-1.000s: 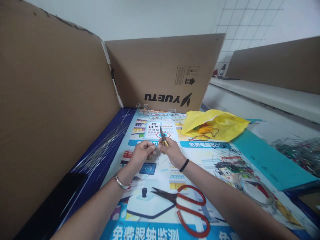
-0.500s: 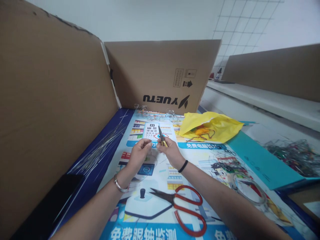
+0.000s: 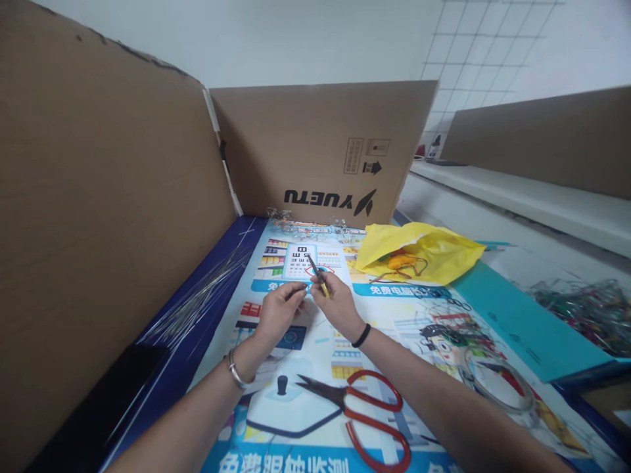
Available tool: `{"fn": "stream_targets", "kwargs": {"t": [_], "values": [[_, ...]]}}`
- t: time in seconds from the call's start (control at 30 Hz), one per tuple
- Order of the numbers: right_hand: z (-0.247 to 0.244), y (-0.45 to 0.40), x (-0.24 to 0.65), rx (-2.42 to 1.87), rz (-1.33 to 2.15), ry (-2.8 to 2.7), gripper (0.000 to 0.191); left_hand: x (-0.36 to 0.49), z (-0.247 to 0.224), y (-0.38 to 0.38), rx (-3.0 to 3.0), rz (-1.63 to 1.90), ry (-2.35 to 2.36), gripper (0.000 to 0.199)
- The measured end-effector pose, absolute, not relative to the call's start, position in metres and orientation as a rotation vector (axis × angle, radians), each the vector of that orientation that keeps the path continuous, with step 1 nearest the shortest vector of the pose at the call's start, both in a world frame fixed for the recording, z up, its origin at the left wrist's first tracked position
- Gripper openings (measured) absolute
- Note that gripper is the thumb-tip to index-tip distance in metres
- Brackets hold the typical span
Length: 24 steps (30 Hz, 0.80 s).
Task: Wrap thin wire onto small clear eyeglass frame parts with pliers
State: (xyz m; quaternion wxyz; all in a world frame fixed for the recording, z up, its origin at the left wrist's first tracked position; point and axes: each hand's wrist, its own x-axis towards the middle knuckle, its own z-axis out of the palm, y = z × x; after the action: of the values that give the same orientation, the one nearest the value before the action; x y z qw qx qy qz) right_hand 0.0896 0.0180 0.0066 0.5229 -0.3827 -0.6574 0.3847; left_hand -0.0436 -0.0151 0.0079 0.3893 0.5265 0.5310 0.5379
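Note:
My right hand (image 3: pixel 336 307) is closed on small pliers (image 3: pixel 319 277) with dark jaws and yellow handles, the jaws pointing up and away. Just left of it, my left hand (image 3: pixel 280 310) is closed in a pinch, thumb against fingers. What it pinches is too small to make out, though a thin wire seems to curve below the fingertips. Both hands are over the printed sheet (image 3: pixel 315 355), fingertips close together. Large scissors (image 3: pixel 345 397) with red handles lie nearer to me, blades slightly apart and pointing left.
Cardboard panels stand at the left (image 3: pixel 113 171) and back (image 3: pixel 276 144). Thin wires (image 3: pixel 197 299) lie left. A yellow bag (image 3: pixel 444 253) with orange pieces is at the back right. Right are a wire coil (image 3: pixel 525 394), a teal board (image 3: pixel 522 322) and tangled wire pieces (image 3: pixel 586 312).
The pliers have tilted further left in my right hand. My left hand has shifted slightly down and left, its fingers more turned down. The view has shifted a little.

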Motion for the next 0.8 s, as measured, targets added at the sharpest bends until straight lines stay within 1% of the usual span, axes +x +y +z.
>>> {"fn": "stream_targets", "kwargs": {"t": [0.07,0.2,0.4,0.5,0.6,0.7,0.8], "values": [[0.008,0.015,0.089,-0.856,1.018,-1.555,0.019,-0.044,0.007,-0.014,1.295,1.39,1.299,0.022],[0.011,0.013,0.09,-0.738,1.328,-1.408,0.023,-0.051,0.01,-0.012,1.079,1.418,1.084,0.02],[0.012,0.011,0.087,-0.73,1.403,-1.331,0.021,-0.051,0.017,-0.017,0.944,1.403,0.817,0.019],[0.014,0.005,0.083,-0.646,1.526,-1.302,0.02,-0.048,0.015,-0.018,0.962,1.378,0.718,0.014],[0.016,-0.001,0.079,-0.631,1.612,-1.226,0.021,-0.049,0.012,-0.017,0.956,1.358,0.708,0.016],[0.017,-0.001,0.078,-0.674,1.561,-1.235,0.02,-0.05,0.011,-0.016,0.968,1.317,0.74,0.022],[0.017,0.005,0.081,-0.825,1.275,-1.387,0.015,-0.048,0.013,-0.018,0.971,1.333,0.796,0.025]]}}
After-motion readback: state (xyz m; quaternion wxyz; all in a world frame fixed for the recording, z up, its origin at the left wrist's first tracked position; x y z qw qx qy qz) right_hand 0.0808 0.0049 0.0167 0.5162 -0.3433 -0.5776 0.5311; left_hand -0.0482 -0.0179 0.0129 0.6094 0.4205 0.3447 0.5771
